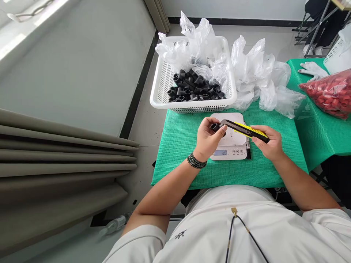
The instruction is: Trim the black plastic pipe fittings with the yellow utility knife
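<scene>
White flat digital scale [233, 153] below/between left hand [208, 140] and right hand [267, 142], on green mesh cloth [178, 153]. Slim black marker [249, 152] along its right side. Beyond hands: white rectangular plastic basket [161, 104], black tubular plastic fittings [192, 87] in front part, crumpled clear plastic bags [197, 44] behind. Well right of right hand: clear plastic bag of red pieces [331, 94].

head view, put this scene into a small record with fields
left hand: the left hand holds a black fitting
right hand: the right hand grips a yellow and black utility knife, blade end near the fitting
scale: white scale below the hands, display lit
beside scale: black marker
basket: white basket holding more black fittings and clear bags
right side: white glove, bag of red parts
surface: green cover
</scene>
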`<control>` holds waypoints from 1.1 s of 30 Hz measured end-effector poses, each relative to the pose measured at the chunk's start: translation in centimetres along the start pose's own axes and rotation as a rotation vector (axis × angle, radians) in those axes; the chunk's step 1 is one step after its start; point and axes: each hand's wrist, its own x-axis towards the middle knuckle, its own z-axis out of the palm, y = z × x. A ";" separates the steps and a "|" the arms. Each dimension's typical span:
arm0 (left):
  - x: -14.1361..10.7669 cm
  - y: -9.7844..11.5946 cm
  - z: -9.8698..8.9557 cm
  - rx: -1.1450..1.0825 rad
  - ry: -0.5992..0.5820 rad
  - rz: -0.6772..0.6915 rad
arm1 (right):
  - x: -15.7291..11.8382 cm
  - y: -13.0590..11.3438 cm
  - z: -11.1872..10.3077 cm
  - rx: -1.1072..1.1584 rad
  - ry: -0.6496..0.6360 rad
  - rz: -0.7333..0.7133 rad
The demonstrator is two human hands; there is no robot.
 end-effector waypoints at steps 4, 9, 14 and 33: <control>0.0 -0.1 -0.1 0.001 -0.005 0.001 | 0.1 0.0 0.0 0.013 0.003 0.001; -0.1 -0.1 -0.1 -0.003 -0.005 -0.014 | 0.0 0.1 0.0 0.016 0.001 0.019; -0.1 0.0 0.0 -0.005 -0.002 -0.020 | 0.1 0.1 0.0 0.017 0.004 0.024; -0.1 0.0 0.1 -0.005 -0.008 -0.025 | 0.2 -0.1 -0.1 0.031 -0.034 0.014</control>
